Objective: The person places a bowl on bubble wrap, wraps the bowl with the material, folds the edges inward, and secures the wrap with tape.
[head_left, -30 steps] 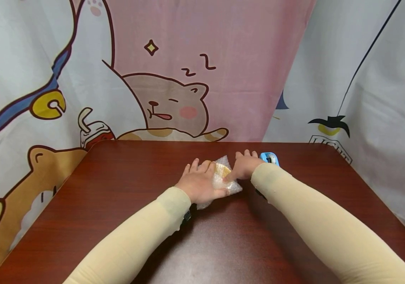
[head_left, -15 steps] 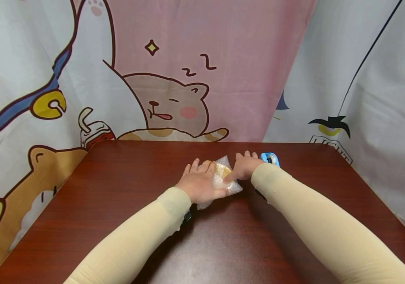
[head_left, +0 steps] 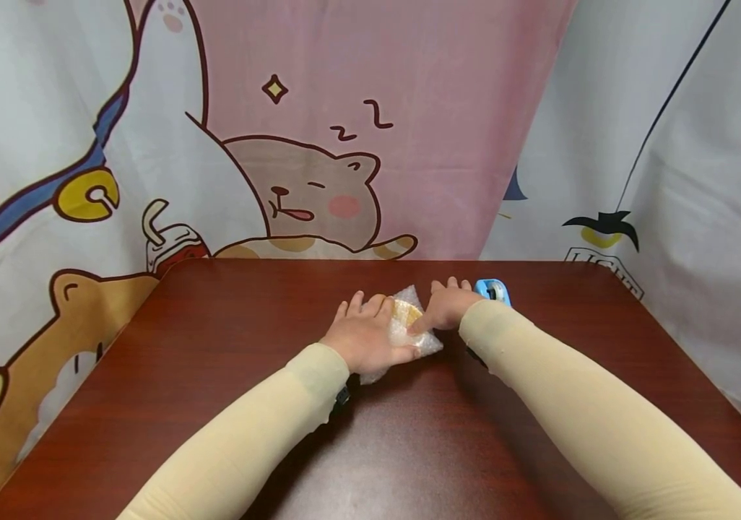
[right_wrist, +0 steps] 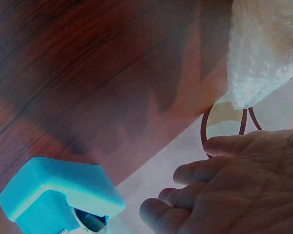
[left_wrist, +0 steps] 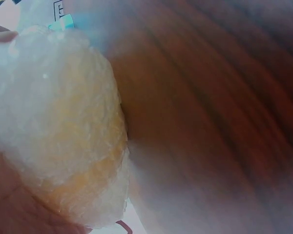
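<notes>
A bubble-wrapped bundle (head_left: 404, 314) with something yellowish inside lies near the far middle of the table; the wrap hides what the contents are. My left hand (head_left: 362, 343) rests across its left side, fingers spread and straight. From the right, my right hand (head_left: 448, 306) touches the wrap with its thumb, while its other fingers extend forward. Bubble wrap (left_wrist: 63, 122) fills much of the left wrist view, against the palm. Just beyond my right hand stands a blue tape dispenser (head_left: 492, 290), which appears larger in the right wrist view, apart from the fingers.
The dark red-brown wooden table (head_left: 227, 361) extends around both hands. A curtain (head_left: 448, 130) with cartoon animals hangs right behind its far edge and along the sides.
</notes>
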The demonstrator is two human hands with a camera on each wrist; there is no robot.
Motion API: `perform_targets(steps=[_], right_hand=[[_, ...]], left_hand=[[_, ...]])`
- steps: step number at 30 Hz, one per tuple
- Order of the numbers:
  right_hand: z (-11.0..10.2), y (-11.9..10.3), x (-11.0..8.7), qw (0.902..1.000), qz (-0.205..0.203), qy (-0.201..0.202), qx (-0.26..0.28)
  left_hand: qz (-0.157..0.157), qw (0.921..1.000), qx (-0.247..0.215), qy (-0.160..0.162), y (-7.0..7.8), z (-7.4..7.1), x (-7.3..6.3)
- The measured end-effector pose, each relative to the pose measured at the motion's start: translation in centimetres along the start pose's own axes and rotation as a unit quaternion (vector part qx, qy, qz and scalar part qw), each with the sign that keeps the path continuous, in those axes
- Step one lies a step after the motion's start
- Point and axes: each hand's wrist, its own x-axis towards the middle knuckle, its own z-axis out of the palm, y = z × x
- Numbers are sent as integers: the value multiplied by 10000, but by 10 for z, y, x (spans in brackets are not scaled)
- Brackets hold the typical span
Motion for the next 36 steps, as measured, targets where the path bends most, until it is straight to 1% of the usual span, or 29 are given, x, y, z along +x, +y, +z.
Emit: perform_targets(steps=[10, 15, 25, 29, 36], right_hand=[[3, 5, 5, 9999, -33, -43, 113], [4, 6, 5, 9999, -36, -88, 107], [2, 6, 7, 9997, -83, -173, 147], [1, 5, 7, 9995, -102, -217, 203], [-1, 3, 8, 9996, -162, -203, 119]], left_hand=[[16, 10000, 69, 23, 1, 1, 1], [33, 10000, 21, -2, 1, 1, 0], [49, 10000, 10, 40, 0, -1, -1], [48, 10000, 9, 31, 0, -1, 0], [51, 10000, 53, -33, 0, -2, 1]])
